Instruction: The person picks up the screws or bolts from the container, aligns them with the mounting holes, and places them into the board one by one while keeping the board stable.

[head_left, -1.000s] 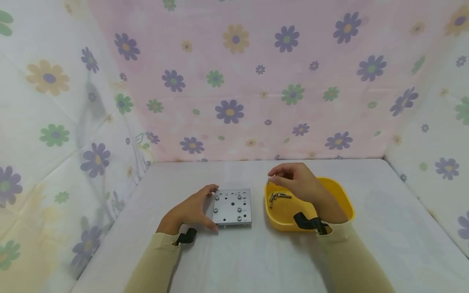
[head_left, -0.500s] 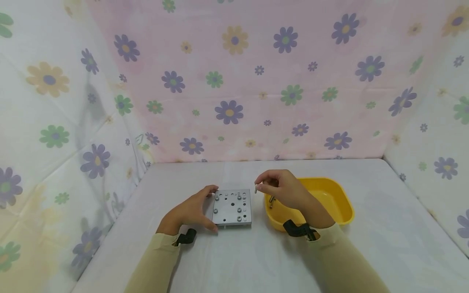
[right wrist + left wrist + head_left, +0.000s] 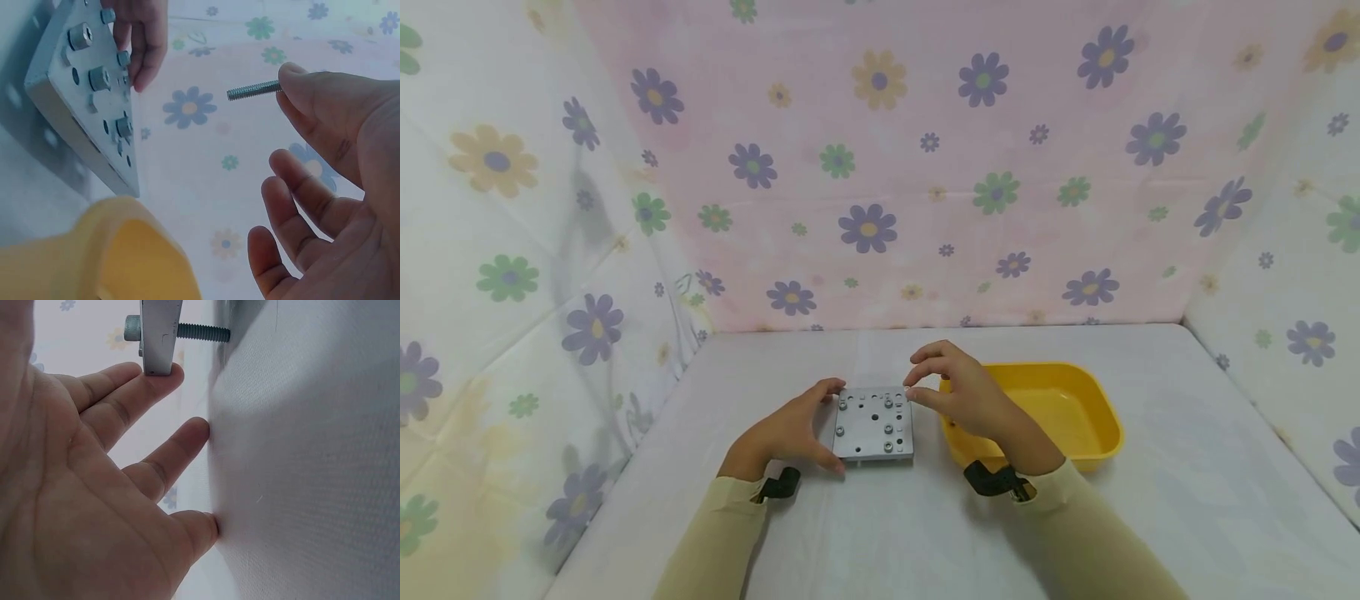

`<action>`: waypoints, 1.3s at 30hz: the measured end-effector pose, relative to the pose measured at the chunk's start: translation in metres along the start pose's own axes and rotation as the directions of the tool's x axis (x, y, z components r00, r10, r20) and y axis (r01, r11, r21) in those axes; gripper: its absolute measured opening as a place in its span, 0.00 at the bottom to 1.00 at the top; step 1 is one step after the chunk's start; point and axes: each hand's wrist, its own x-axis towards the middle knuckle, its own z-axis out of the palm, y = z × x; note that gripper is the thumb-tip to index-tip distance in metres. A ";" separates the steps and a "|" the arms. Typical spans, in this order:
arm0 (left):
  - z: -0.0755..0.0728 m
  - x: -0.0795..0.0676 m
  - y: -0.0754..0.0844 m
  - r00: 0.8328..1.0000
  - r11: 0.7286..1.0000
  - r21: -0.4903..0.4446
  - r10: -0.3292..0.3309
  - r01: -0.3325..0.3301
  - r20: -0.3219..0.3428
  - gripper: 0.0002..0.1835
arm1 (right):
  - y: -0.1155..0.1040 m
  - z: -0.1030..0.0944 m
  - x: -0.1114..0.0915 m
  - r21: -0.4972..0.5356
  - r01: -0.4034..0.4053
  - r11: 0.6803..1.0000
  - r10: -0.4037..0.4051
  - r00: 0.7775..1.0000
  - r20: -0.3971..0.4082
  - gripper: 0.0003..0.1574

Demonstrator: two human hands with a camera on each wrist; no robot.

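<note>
A square grey metal plate [image 3: 872, 435] sits slightly above the table, with several socket-head bolts [image 3: 100, 78] standing in its holes. In the left wrist view, the threaded shank of a bolt [image 3: 203, 332] sticks out below the plate. My left hand [image 3: 792, 429] holds the plate's left side, thumb at the near edge and a finger at the far edge. Above the plate's far right corner, my right hand [image 3: 968, 400] pinches a bolt [image 3: 253, 90] between thumb and forefinger. Its threaded end points away from the fingers; the head is hidden. The other right fingers are spread loosely.
A yellow plastic tray [image 3: 1107, 400] stands just right of the plate, partly behind my right hand and forearm. White cloth [image 3: 880, 542] covers the table. Flower-patterned curtains [image 3: 925, 208] hang at the back and sides.
My right hand has moved left from over the tray to the plate's far right corner, carrying the bolt and spreading its other fingers. My left hand and the plate stay in place.
</note>
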 end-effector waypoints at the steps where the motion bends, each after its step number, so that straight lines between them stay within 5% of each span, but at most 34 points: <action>1: 0.000 0.000 0.000 1.000 1.000 0.000 0.000 0.000 -0.001 0.75 | -0.001 0.002 0.000 -0.008 0.003 1.000 -0.003 1.000 -0.001 0.04; 27: -0.001 0.000 -0.003 1.000 1.000 0.005 0.014 -0.015 0.016 0.74 | -0.017 0.053 0.002 -0.080 -0.029 0.996 0.031 0.999 0.022 0.07; 39: -0.003 -0.002 -0.002 0.999 1.000 0.015 0.010 -0.011 0.045 0.73 | -0.018 0.073 -0.001 -0.056 0.037 0.998 -0.034 0.999 0.041 0.03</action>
